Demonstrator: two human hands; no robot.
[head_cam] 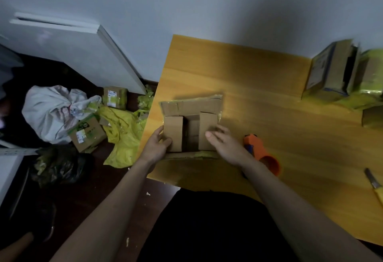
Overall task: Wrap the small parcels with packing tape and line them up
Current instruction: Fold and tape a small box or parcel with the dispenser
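The open cardboard parcel (191,125) stands near the left edge of the wooden table (269,87); the left hand (157,145) holds its left flap with curled fingers, and the right hand (223,143) presses the right flap with nearly straight fingers, grasping nothing. To do this step well, the person should probably fold both flaps flat until they meet; one hand should keep them down while the other takes the orange tape dispenser (262,154), lying just beside the right wrist.
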